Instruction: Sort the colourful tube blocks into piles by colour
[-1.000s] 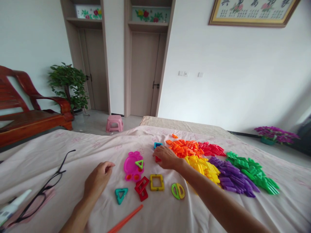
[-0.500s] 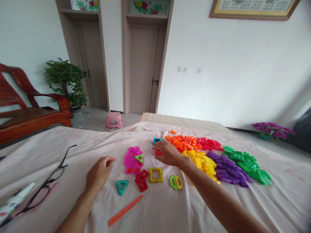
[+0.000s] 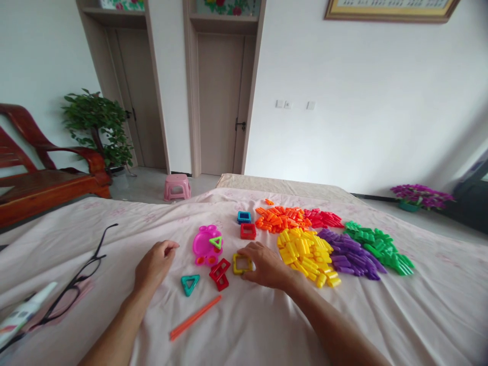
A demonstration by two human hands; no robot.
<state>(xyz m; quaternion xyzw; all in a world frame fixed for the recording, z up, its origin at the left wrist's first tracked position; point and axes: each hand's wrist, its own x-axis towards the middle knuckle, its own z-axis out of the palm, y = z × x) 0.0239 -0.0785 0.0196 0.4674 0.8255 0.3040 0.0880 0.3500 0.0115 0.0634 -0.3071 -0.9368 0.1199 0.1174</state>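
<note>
My right hand (image 3: 265, 265) grips the right side of a yellow square magnetic tile (image 3: 236, 271), thumb at the near edge and fingers at the far edge. Under or behind this hand, the green and yellow half-round pieces are hidden. My left hand (image 3: 155, 262) rests on the cloth in a loose fist, with nothing visible in it. Between the hands lie overlapping red square tiles (image 3: 219, 274), a teal triangle tile (image 3: 189, 284) and a magenta animal-shaped plate (image 3: 203, 245) with a lime triangle tile (image 3: 215, 242) on it. Red square tiles (image 3: 248, 232) and blue square tiles (image 3: 244, 217) are stacked farther back.
Sorted heaps of orange (image 3: 282, 219), red (image 3: 324, 218), yellow (image 3: 305, 251), purple (image 3: 353, 256) and green (image 3: 377, 246) plastic pieces spread to the right. Orange sticks (image 3: 196, 317) lie in front. Glasses (image 3: 72, 290) and a white tube (image 3: 26, 312) lie at left.
My right hand has moved nearer, from the stacked red tiles to the yellow square tile, and closed on its right side. The left hand stays nearly in place. The view has shifted slightly.
</note>
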